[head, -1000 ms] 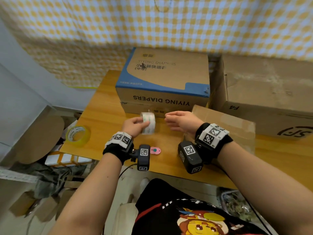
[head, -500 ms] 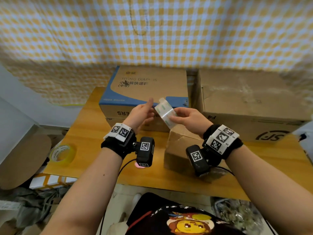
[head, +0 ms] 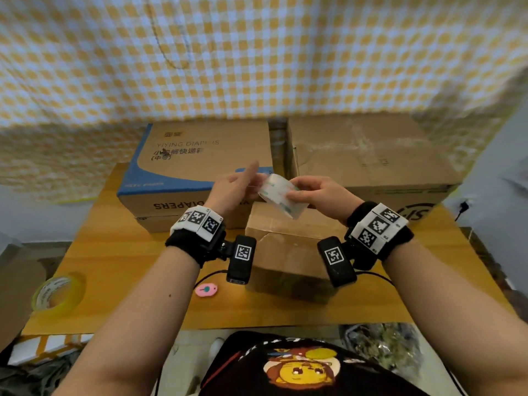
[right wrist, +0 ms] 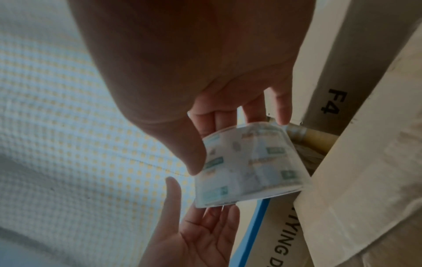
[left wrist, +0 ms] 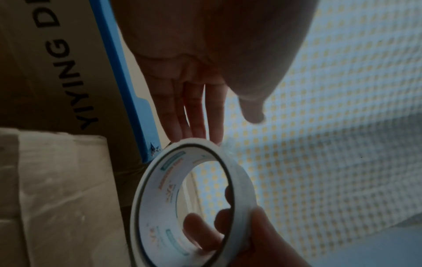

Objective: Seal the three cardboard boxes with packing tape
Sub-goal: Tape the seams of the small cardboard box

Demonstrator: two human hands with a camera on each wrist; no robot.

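Premises appear to be an informal packing or storage corner, likely in a home or small workroom; which of the two cannot be told. A yellow-and-white checked cloth (head: 257, 52) hangs as backdrop in place of a finished wall. A wooden surface (head: 114, 252) carries three cardboard boxes: a blue-trimmed diaper carton (head: 200, 155), a large plain carton (head: 371, 158) marked with a courier logo, and a small box (head: 288, 252) nearer the front. A yellow tape roll (head: 58, 292) lies at the surface's left corner, and a small pink item (head: 206, 290), function unclear, lies near the front edge. Loose cardboard (head: 17, 281) and clutter (head: 383, 344) sit on the floor to either side.
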